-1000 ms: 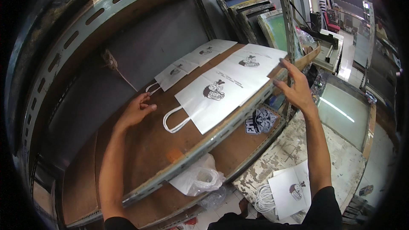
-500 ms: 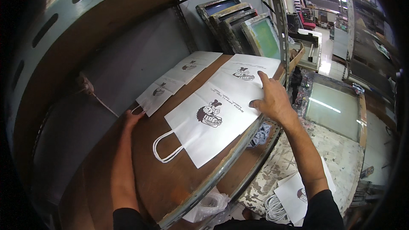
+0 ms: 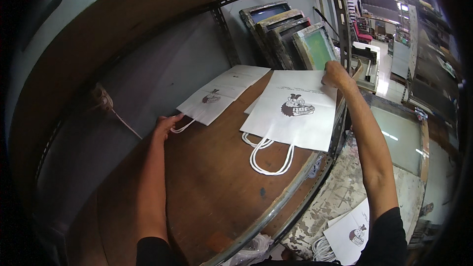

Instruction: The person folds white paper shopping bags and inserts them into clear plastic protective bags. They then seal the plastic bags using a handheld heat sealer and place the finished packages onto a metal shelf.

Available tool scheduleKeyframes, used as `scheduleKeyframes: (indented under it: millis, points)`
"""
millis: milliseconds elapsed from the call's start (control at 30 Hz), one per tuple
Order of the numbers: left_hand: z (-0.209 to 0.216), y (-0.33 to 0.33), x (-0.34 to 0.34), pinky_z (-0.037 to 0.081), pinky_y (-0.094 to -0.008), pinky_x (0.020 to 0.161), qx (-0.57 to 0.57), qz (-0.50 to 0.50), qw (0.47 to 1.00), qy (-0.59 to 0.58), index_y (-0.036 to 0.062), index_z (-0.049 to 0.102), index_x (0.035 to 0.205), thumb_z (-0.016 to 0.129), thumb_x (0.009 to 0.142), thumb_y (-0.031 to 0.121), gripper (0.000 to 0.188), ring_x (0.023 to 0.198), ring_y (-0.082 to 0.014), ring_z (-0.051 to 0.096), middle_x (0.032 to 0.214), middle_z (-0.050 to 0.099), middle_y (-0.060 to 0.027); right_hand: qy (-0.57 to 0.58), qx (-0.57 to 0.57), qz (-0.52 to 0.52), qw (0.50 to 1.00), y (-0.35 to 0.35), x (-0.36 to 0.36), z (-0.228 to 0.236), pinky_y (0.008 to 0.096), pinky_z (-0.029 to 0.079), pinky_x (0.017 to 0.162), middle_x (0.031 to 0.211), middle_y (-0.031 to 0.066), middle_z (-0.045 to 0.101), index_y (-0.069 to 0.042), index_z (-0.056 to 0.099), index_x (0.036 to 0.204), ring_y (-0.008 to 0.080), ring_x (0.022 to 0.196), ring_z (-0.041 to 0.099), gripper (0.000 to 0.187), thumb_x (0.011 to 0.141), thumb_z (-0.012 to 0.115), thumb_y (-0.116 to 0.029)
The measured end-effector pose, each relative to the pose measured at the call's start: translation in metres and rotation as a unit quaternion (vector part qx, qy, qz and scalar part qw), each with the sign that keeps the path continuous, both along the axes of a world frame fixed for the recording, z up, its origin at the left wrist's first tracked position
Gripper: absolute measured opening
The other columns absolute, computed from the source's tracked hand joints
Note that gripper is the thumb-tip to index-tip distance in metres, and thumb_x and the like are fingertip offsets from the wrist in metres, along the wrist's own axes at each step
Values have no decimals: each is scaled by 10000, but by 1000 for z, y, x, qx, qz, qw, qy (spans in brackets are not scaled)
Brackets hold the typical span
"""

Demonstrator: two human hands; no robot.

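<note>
White paper bags with a dark cartoon print lie on a brown wooden shelf. At the far right, the top printed bag overlaps another one, whose edge and handle show beneath it. My right hand is closed on its far right corner, fingers curled. Along the wall side lies another white paper bag, overlapping one farther off. My left hand is at its near left corner, thumb and fingers closed about the corner by the white twisted handle.
Framed screens lean behind the bags. A metal post and the shelf's metal edge border the right side. Lower right, a paint-stained table bears more printed bags and a glass panel.
The front right bag has moved away from me onto the farther one, with my right hand at its far corner. The near left bag has slid farther over its neighbour, my left hand following.
</note>
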State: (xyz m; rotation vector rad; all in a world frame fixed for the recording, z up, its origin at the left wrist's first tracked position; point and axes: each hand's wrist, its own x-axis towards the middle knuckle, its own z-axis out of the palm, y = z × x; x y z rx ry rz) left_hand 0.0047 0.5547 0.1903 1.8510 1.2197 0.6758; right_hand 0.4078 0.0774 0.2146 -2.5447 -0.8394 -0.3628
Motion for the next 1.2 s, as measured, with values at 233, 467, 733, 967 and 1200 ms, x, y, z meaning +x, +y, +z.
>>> scheduleKeyframes:
  millis: [233,467,733,967,1200]
  points:
    - [-12,-15,71,515,-373,560,-13,28,997,-64,-61,637,943,863,730,185,396,607,-224,595,879,662,-149,64,-81,11,995,4,11,-6,430,528,909,1096,288,670,92,706,961,391,1065,657,344,690,583,-81]
    - [-16,-17,100,487,-368,532,11,56,996,-66,-91,670,899,858,635,12,340,599,-227,621,742,670,-148,0,-1,28,1000,-6,4,-9,439,512,929,1089,301,663,92,641,1028,408,1071,644,394,716,675,-146]
    - [-31,13,127,551,-423,729,117,167,975,85,-72,650,986,700,753,105,296,847,-281,667,985,674,-172,70,191,114,972,-66,-72,25,389,504,858,975,230,700,74,682,1032,331,950,682,434,683,792,-160]
    - [-16,88,55,467,-355,631,133,-107,985,-14,61,601,963,570,917,269,215,725,-165,538,844,565,-44,155,464,112,865,-201,-124,-29,294,521,836,974,110,702,86,637,1108,168,862,653,352,769,701,18]
    - [76,29,-20,442,-300,624,111,-185,973,-85,30,618,1075,599,840,140,261,723,-116,515,822,543,-6,250,528,-95,806,-381,-188,-200,251,513,832,1005,82,675,76,620,1104,130,891,627,318,796,699,62]
